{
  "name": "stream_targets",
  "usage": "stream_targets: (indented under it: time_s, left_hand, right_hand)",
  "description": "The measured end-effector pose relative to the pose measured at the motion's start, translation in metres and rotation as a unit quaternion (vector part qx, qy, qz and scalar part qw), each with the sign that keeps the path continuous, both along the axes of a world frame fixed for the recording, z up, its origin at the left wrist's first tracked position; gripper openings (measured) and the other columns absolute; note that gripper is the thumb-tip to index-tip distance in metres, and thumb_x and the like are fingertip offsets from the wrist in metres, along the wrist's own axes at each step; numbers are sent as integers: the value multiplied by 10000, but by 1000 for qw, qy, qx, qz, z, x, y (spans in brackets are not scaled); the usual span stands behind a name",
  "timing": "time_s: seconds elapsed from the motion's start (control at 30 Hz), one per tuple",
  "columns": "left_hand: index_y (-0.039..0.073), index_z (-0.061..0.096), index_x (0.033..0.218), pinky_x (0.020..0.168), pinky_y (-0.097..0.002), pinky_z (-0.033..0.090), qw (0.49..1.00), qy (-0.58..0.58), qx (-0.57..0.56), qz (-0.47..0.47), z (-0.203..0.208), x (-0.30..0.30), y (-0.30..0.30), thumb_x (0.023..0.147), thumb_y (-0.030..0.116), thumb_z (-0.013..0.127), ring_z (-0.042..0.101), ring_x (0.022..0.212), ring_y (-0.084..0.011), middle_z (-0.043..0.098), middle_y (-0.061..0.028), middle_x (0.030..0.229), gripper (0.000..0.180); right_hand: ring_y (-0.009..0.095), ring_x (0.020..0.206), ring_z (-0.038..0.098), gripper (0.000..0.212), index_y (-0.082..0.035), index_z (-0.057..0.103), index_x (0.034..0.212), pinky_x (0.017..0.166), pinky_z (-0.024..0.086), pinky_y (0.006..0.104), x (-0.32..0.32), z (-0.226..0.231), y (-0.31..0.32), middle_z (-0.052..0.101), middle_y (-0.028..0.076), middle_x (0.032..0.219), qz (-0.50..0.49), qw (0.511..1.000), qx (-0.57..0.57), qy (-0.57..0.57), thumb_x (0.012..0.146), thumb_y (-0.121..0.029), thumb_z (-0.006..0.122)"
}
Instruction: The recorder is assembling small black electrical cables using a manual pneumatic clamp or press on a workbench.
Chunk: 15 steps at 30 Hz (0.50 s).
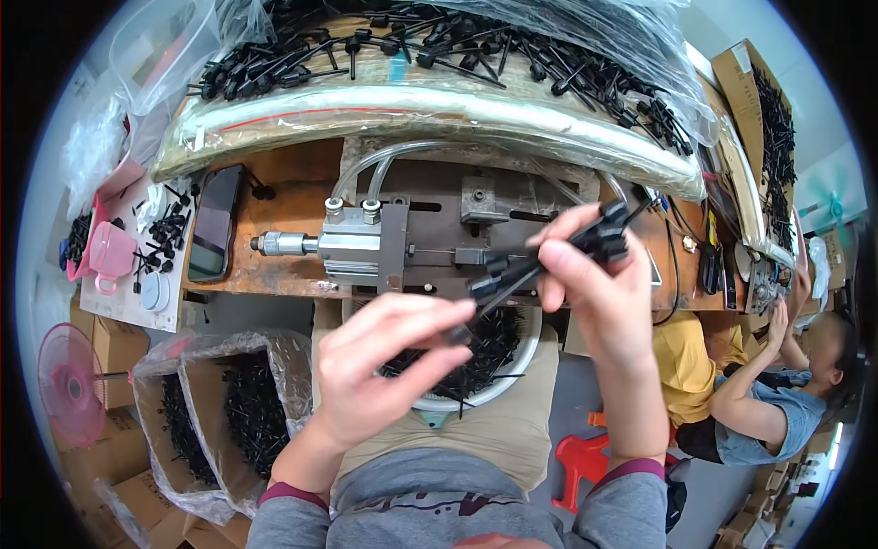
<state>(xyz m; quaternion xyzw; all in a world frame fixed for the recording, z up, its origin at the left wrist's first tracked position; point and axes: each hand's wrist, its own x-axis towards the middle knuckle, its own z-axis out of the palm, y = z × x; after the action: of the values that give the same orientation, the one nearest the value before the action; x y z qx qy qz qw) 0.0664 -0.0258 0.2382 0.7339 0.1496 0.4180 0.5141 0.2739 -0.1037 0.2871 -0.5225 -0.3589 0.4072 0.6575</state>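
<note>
My right hand (599,284) is closed around a small bunch of black plastic stemmed parts (605,236), raised in front of the bench fixture. From that hand another black stemmed part (503,291) slants down to the left. My left hand (380,361) pinches its lower end between thumb and fingers; this end is somewhat blurred. Below both hands, a white round basin (533,343) on my lap holds many loose black parts (476,371). Behind the hands stands a metal air cylinder (352,247) with clear hoses, joined to a steel bracket and a small block.
A plastic-covered shelf (439,101) piled with black parts spans the back. On the left are a phone (215,224), a pink cup (112,252), a pink fan (71,384) and plastic-lined boxes (219,403). A red stool (581,467) and a co-worker (764,403) are at right.
</note>
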Motion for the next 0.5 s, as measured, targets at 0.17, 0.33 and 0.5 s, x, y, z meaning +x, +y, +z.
stream_targets:
  time_s: [0.17,0.33,0.5]
  left_hand:
    - [28,758,984,681,-285,559,995,19,75,-56,6,-1,-6,630,24,882,701,815,-204,725,-115,954,375]
    - [63,763,951,677,-277,532,986,62,153,22,-3,7,-10,633,61,877,656,809,-192,683,-57,897,337]
    - [24,710,933,748,-316,544,935,149,312,84,-26,29,-3,722,84,776,671,811,-229,685,-131,1171,230]
  right_hand:
    - [103,617,617,129,25,653,1001,603,498,225,1,-27,-17,679,76,844,-37,996,17,80,882,2,699]
    - [116,624,621,141,44,658,1018,586,508,233,3,-35,-29,658,93,911,-161,984,73,-11,880,45,683]
    - [139,667,637,212,40,686,977,549,549,222,-8,-43,-40,597,126,1019,-223,933,133,-250,788,120,740]
